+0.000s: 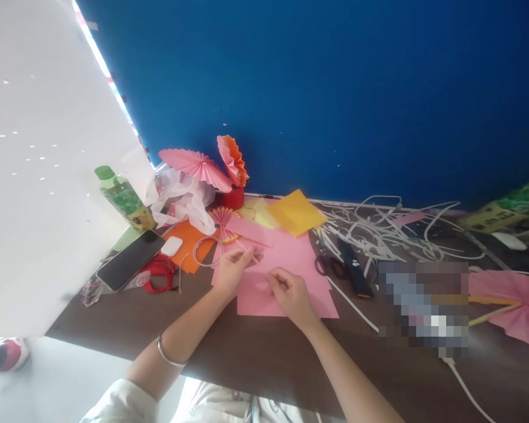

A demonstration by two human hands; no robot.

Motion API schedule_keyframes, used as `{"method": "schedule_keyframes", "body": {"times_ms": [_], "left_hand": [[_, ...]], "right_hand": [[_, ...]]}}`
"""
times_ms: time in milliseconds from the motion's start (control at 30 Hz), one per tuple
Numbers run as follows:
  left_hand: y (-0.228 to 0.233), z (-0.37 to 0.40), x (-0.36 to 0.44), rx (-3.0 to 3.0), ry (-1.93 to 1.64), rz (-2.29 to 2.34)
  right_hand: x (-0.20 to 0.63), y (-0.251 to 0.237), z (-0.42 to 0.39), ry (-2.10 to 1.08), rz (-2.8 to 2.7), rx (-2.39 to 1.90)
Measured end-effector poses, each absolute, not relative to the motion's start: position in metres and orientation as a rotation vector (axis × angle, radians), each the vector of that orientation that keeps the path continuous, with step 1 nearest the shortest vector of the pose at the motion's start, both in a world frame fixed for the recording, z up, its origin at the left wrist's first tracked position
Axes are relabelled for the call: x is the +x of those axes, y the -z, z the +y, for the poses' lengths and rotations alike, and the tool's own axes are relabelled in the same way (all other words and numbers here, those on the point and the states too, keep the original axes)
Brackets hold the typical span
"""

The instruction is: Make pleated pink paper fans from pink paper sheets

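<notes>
Both of my hands are over a stack of pink paper on the dark table. My left hand has its fingers pinched together near the stack's left side; a thin pale edge shows at the fingertips, too small to name. Lower and to the right, my right hand is closed in a pinch, and what it holds, if anything, is hidden. A folded pink paper strip lies just beyond my left hand. Beside it is a small pleated paper fan. Scissors rest right of the stack.
To the left are a phone, a white case, orange paper, red ribbon and a green-capped bottle. Yellow paper lies behind the stack. Tangled white strips and a black cutter are right.
</notes>
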State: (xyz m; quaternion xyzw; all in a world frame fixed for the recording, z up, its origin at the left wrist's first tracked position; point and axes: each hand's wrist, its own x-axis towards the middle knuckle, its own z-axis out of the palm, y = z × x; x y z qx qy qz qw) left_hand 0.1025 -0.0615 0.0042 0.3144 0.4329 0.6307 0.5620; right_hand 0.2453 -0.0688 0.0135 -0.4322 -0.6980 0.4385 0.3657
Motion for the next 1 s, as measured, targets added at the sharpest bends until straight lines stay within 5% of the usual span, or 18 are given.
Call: {"method": "schedule_keyframes", "body": {"times_ms": [833, 1000], "left_hand": [[-0.009, -0.043, 0.065, 0.531, -1.763, 0.972], [-0.008, -0.043, 0.065, 0.574, -1.798, 0.923]], "right_hand": [[0.248, -0.012, -0.072, -0.882, -1.998, -1.127], [0.246, -0.015, -0.074, -1.029, -1.998, -1.085]]}}
